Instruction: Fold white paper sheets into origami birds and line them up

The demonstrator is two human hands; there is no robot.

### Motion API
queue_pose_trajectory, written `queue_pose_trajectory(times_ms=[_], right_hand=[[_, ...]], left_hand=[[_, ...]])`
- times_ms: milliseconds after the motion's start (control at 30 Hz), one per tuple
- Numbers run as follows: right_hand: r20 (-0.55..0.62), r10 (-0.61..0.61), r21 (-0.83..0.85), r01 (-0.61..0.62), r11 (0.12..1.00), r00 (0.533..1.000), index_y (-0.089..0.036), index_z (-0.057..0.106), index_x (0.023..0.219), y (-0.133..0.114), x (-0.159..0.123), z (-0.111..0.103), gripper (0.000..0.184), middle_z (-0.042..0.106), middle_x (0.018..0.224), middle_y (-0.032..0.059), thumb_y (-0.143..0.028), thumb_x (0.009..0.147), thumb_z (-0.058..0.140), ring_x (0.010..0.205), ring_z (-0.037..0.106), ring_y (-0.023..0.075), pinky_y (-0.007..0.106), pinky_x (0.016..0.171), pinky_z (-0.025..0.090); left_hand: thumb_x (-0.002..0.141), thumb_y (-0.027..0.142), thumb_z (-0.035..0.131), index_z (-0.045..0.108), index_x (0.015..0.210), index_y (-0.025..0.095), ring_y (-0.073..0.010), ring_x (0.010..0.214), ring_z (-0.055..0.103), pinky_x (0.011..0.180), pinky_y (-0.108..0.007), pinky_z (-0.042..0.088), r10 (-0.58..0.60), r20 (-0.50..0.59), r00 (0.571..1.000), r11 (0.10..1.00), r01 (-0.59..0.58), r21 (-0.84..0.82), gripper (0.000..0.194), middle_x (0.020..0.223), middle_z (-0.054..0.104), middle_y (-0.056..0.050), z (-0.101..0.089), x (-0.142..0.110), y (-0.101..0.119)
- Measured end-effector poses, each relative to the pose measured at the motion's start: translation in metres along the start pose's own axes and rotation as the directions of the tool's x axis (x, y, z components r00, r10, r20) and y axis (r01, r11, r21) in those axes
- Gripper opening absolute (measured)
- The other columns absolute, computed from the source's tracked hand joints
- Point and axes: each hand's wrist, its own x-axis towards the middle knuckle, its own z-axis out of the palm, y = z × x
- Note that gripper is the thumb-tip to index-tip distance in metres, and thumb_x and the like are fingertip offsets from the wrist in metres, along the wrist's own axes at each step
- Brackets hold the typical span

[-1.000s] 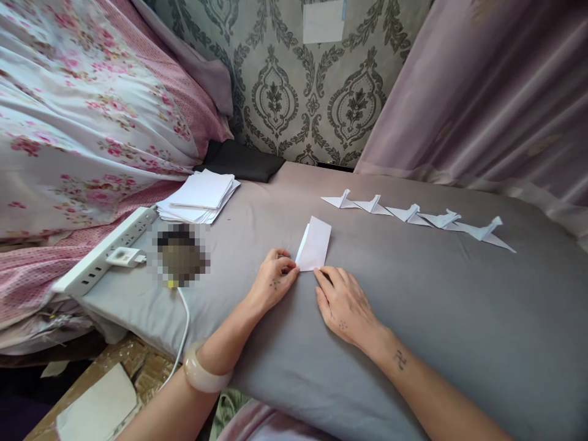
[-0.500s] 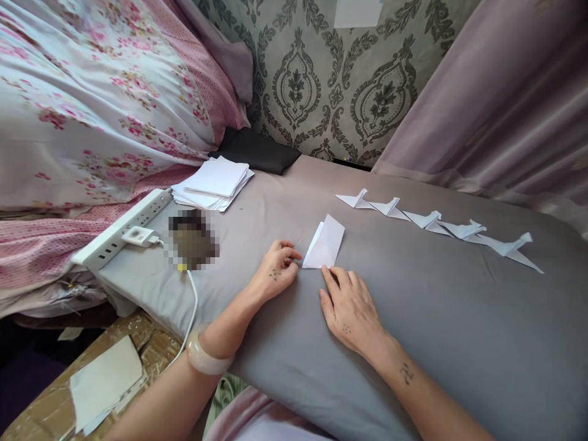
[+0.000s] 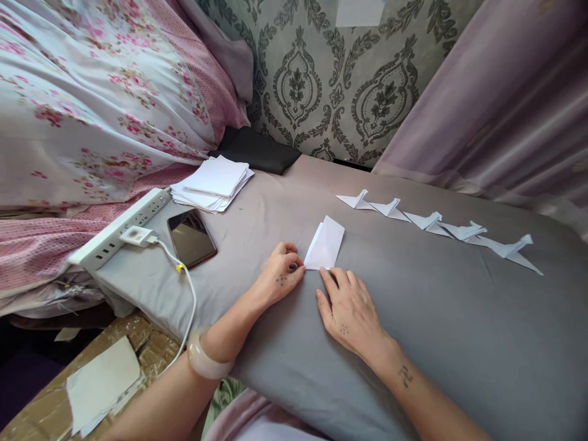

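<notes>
A folded white sheet of paper (image 3: 327, 244) lies on the grey cushion (image 3: 436, 306) in the middle of the head view. My left hand (image 3: 280, 278) pinches its near left corner with curled fingers. Just right of it, my right hand (image 3: 349, 309) lies flat on the cushion, fingers stretched out, its fingertips touching the paper's near edge. A pale bangle sits on my left wrist.
Several folded paper birds (image 3: 432, 220) stand in a row to the far right. A stack of white sheets (image 3: 214, 184), a phone (image 3: 192, 237) on a cable and a white power strip (image 3: 122, 229) lie to the left. Floral bedding, curtain and patterned wall surround the cushion.
My left hand has moved slightly right, closing in on the paper's corner. My right hand has barely shifted. The paper stays in place.
</notes>
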Motion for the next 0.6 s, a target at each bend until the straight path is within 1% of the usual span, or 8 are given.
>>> queue_pose_trajectory(times_ms=[167, 300, 500, 600], right_hand=[[0.008, 0.002, -0.014, -0.002, 1.0, 1.0, -0.009, 0.048, 0.134, -0.006, 0.0, -0.003, 0.049, 0.057, 0.115, 0.0142, -0.036, 0.095, 0.037, 0.1, 0.048, 0.0262, 0.041, 0.088, 0.039], [0.036, 0.027, -0.042, -0.026, 0.999, 0.999, -0.008, 0.049, 0.133, -0.015, 0.003, -0.008, 0.051, 0.058, 0.11, 0.0155, -0.04, 0.095, 0.036, 0.097, 0.049, 0.027, 0.042, 0.087, 0.039], [0.099, 0.088, -0.129, -0.075, 0.989, 0.991, -0.01, 0.052, 0.132, -0.034, 0.016, -0.014, 0.057, 0.058, 0.102, 0.0173, -0.048, 0.094, 0.034, 0.091, 0.05, 0.029, 0.043, 0.082, 0.038], [0.127, 0.103, -0.176, -0.08, 0.981, 0.987, -0.011, 0.051, 0.134, -0.04, 0.018, -0.015, 0.059, 0.058, 0.098, 0.0178, -0.049, 0.093, 0.034, 0.088, 0.05, 0.0293, 0.043, 0.078, 0.037]], left_hand=[[0.081, 0.019, 0.058, 0.067, 0.077, 0.014, -0.0142, 0.083, 0.061, 0.078, -0.031, 0.054, 0.003, 0.005, 1.0, 1.0, -0.003, 0.004, 0.011, 0.114, 0.05, -0.01, 0.001, 0.001, -0.001], [0.081, 0.018, 0.058, 0.067, 0.077, 0.014, -0.0135, 0.081, 0.061, 0.076, -0.03, 0.054, -0.002, 0.004, 1.0, 1.0, 0.002, 0.011, 0.01, 0.114, 0.05, -0.01, 0.001, 0.0, 0.0], [0.08, 0.015, 0.057, 0.065, 0.075, 0.014, -0.0124, 0.079, 0.06, 0.074, -0.028, 0.054, 0.002, 0.0, 1.0, 1.0, -0.002, 0.01, 0.01, 0.112, 0.051, -0.01, 0.0, 0.0, 0.002], [0.078, 0.011, 0.055, 0.063, 0.074, 0.014, -0.0111, 0.075, 0.06, 0.072, -0.026, 0.053, -0.011, -0.031, 0.999, 1.0, 0.011, -0.002, 0.01, 0.11, 0.053, -0.009, -0.001, 0.001, -0.002]])
